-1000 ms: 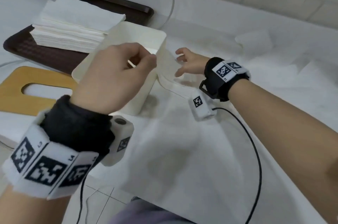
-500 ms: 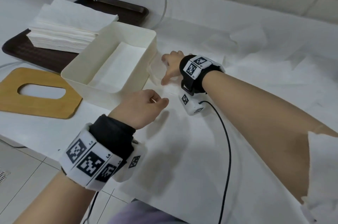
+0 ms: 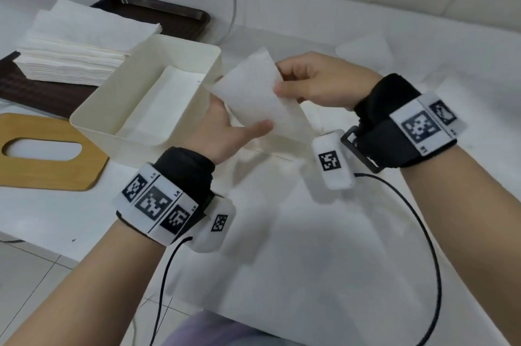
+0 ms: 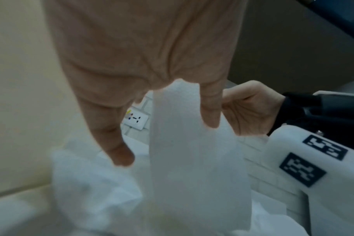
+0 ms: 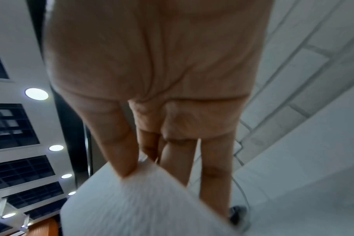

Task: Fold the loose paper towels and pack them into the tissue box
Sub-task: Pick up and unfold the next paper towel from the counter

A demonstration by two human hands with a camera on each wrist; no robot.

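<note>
Both hands hold one white paper towel (image 3: 253, 94) in the air just right of the cream tissue box (image 3: 112, 117). My left hand (image 3: 225, 125) supports it from below, thumb pressed on its lower edge. My right hand (image 3: 313, 83) pinches its right edge between thumb and fingers. The towel (image 4: 192, 159) hangs between my left thumb and fingers in the left wrist view; the right wrist view shows the towel (image 5: 144, 204) pinched under my thumb. A folded towel (image 3: 166, 103) lies flat inside the box.
A stack of white paper towels (image 3: 76, 46) sits on a dark brown tray (image 3: 169, 15) at the back left. The wooden box lid (image 3: 42, 173) with an oval slot lies left of the box. White sheets cover the table (image 3: 310, 232).
The right hand lifted a towel off the table beside the box. The left hand rose from the table's front and took the towel's lower edge.
</note>
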